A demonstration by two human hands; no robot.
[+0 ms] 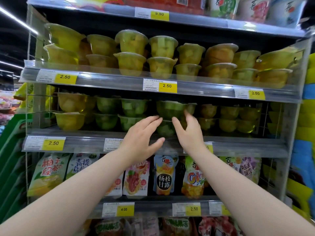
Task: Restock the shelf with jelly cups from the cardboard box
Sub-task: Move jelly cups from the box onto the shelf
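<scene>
Head cam, only view there is. Both arms are stretched out toward the middle shelf (81, 144), the one with the yellow 2.50 price tag (53, 143) on its front rail.

The row there is jelly cups stacked two high: yellowish ones at the far left, green ones through the middle, and darker yellow ones off to the right. The hands are at one green stack near the centre, where the top green jelly cup (170, 109) sits on a lower cup (165, 128).

The left hand (141, 135) is released. Its fingers are pretty much straight with the tips touching the stack right around where the two cups meet, and the thumb sticks out underneath.

The right hand (189, 132) is on the other side. Its thumb points up at the bottom of the top cup and its fingers curve loosely by that cup's right edge. Honestly can't tell if it's actually gripping or just resting there.

The shelf above is packed with yellow fruit cups (130, 63), also two high. Below the hands, a row of colourful drink pouches (164, 176) hangs behind the forearms.
</scene>
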